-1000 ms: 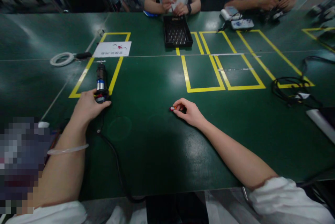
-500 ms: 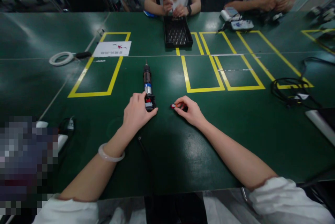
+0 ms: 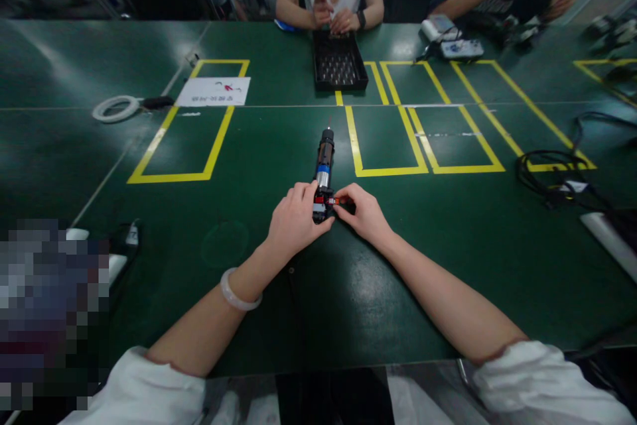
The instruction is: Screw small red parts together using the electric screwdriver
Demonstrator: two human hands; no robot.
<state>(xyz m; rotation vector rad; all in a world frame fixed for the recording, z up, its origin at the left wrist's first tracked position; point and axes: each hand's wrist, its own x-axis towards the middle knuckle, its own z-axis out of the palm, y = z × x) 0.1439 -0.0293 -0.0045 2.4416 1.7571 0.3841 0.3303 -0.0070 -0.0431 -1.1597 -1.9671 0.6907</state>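
Observation:
My left hand point(image 3: 297, 221) is closed round the near end of a black electric screwdriver point(image 3: 324, 163) with a blue band, which lies on the green table point(image 3: 279, 146) pointing away from me. My right hand point(image 3: 365, 213) pinches a small red and orange part point(image 3: 340, 200) and holds it against the tool's near end. Both hands meet at the middle of the table. A white bangle sits on my left wrist.
A black tray point(image 3: 340, 63) lies at the far side in front of a person in a white top who holds a red tool. Yellow tape boxes point(image 3: 383, 170), a white sheet point(image 3: 214, 91), a white tape roll point(image 3: 110, 109) and black cables point(image 3: 552, 173) lie around.
My left hand has slid the screwdriver rightwards from the left yellow box to the table's middle, up against the part in my right hand, which barely moved.

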